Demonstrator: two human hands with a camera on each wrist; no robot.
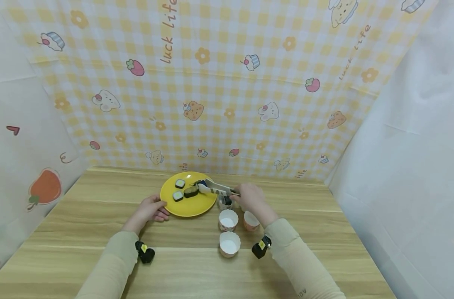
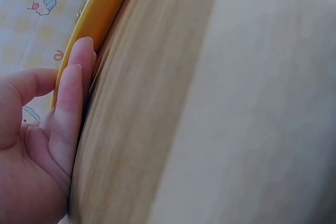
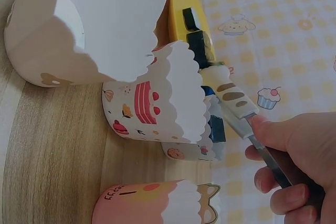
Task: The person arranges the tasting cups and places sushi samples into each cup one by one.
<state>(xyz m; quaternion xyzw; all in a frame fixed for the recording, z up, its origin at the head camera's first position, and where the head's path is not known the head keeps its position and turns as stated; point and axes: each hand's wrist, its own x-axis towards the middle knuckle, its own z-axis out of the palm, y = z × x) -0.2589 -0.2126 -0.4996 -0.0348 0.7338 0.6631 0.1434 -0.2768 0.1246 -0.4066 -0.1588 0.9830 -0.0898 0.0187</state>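
Note:
My left hand (image 1: 149,210) pinches the near left rim of a yellow plate (image 1: 189,211), thumb on top and fingers beneath. On the plate lie two square sushi rolls (image 1: 180,183) with pale centres and a dark-wrapped sushi piece (image 1: 191,191). My right hand (image 1: 251,199) grips metal tongs (image 1: 220,189) with white paw-shaped tips, which reach over the plate's right side. Beside the tips sits a dark blue piece (image 1: 202,182); whether they clasp it I cannot tell. Just below the tongs, a paper cup (image 3: 181,150) contains a dark piece (image 3: 216,128).
Several scalloped paper cups stand right of the plate, including a white cup (image 1: 228,220), a nearer cup (image 1: 229,245) and a pinkish cup (image 1: 251,221). A checked cloth (image 1: 227,91) hangs behind the wooden table (image 1: 182,265); white cloth flanks both sides.

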